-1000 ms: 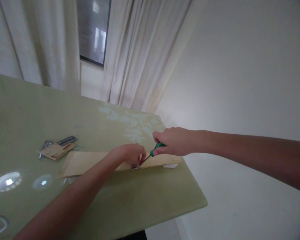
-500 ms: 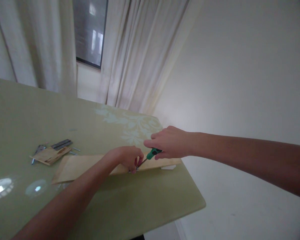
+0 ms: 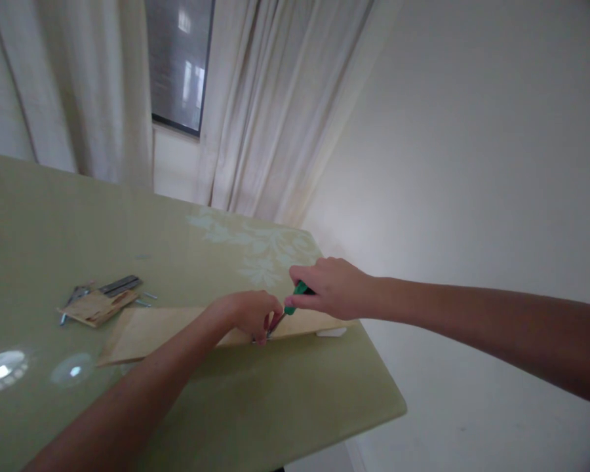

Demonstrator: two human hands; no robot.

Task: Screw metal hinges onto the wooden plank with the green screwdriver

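My right hand [image 3: 332, 287] grips the green and black handle of a screwdriver [image 3: 289, 308], whose shaft slants down to the left. Its tip meets a small metal piece [image 3: 269, 336] at the near edge of a long pale wooden board [image 3: 152, 328]. My left hand [image 3: 256, 314] is over the board, with fingers curled and pinched down by the screwdriver tip. Those fingertips partly hide the metal piece, so I cannot make out exactly what they hold. The board lies on a green table.
Left of the board lie a small broken-looking wooden piece [image 3: 97, 307], a dark metal strip [image 3: 120, 286] and several screws or bolts [image 3: 147, 299]. A white piece [image 3: 331, 332] pokes out under the board's right end. The table's [image 3: 324, 393] right edge is close to a wall [image 3: 472, 196].
My right hand has turned on the screwdriver handle and dropped slightly, and the screwdriver stands a little steeper. My left hand stays almost in place.
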